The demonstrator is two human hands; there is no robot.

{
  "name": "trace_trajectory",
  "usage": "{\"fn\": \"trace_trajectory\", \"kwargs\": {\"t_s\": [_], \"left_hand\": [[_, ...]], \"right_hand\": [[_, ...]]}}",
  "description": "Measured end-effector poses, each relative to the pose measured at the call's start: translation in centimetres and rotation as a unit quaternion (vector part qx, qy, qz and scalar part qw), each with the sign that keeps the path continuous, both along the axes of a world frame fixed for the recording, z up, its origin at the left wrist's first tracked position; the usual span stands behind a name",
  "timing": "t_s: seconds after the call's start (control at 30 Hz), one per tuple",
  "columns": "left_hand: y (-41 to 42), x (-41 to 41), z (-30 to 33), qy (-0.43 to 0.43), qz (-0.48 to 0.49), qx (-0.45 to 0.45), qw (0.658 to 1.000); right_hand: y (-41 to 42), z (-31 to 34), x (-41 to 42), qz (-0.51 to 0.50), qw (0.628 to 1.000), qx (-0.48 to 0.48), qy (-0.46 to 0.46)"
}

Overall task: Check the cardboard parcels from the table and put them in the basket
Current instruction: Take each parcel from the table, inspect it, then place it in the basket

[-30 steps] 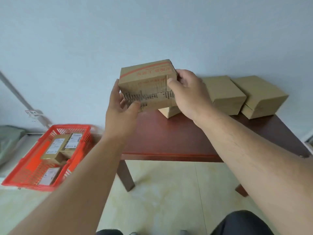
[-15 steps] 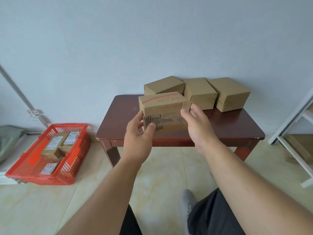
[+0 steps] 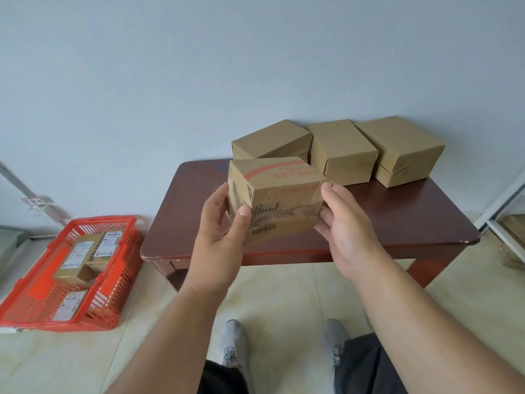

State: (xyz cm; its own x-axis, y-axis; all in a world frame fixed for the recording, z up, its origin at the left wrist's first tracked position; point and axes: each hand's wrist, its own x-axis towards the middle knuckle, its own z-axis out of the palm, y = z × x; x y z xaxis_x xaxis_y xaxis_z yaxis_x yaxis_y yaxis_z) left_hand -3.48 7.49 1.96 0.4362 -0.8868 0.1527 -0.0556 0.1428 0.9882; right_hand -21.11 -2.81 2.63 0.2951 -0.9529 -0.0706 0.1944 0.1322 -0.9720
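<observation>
A cardboard parcel (image 3: 279,194) with a red stripe and a barcode is held in the air over the front of the dark red table (image 3: 397,220). My left hand (image 3: 224,223) grips its left end, thumb on the front face. My right hand (image 3: 343,223) grips its right end. Three plain cardboard parcels (image 3: 271,142) (image 3: 342,149) (image 3: 400,146) stand in a row at the table's back edge against the wall. The red plastic basket (image 3: 37,282) sits on the floor at the left, with several labelled parcels (image 3: 85,257) inside.
The table stands against a pale wall. Light floor tiles lie between the table and the basket. A white metal frame (image 3: 502,217) stands at the right edge. My two grey shoes (image 3: 233,345) show at the bottom.
The view has pulled back from the table and tilted down. The held parcel has come lower and towards me, and it has been turned between my hands.
</observation>
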Motion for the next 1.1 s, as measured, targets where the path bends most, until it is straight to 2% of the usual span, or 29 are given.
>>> {"fn": "trace_trajectory", "kwargs": {"t_s": [0.07, 0.2, 0.43, 0.6, 0.8, 0.97, 1.1], "left_hand": [[-0.4, 0.9, 1.0, -0.02, -0.012, 0.026, 0.999], [-0.7, 2.1, 2.7, -0.062, -0.107, 0.034, 0.992], [1.4, -0.3, 3.0, -0.107, -0.03, 0.029, 0.993], [3.6, -3.0, 1.5, -0.081, 0.006, 0.028, 0.996], [5.9, -3.8, 1.5, 0.037, -0.075, 0.03, 0.996], [6.3, -4.5, 2.2, 0.034, -0.038, 0.049, 0.998], [6.8, -5.4, 2.3, 0.027, -0.025, 0.056, 0.998]], "right_hand": [[-0.9, 0.8, 0.3, -0.001, 1.0, 0.01, -0.01], [-1.4, 2.6, 1.1, -0.003, 0.999, 0.001, -0.035], [1.1, 4.3, 2.7, -0.004, 0.998, -0.022, -0.053], [6.0, 4.0, 2.6, 0.051, 0.997, 0.013, -0.057], [8.3, 3.0, 1.5, 0.056, 0.995, -0.081, 0.01], [9.0, 3.3, 1.2, 0.077, 0.991, -0.106, 0.037], [10.0, 3.3, 1.1, 0.03, 0.989, -0.13, 0.067]]}}
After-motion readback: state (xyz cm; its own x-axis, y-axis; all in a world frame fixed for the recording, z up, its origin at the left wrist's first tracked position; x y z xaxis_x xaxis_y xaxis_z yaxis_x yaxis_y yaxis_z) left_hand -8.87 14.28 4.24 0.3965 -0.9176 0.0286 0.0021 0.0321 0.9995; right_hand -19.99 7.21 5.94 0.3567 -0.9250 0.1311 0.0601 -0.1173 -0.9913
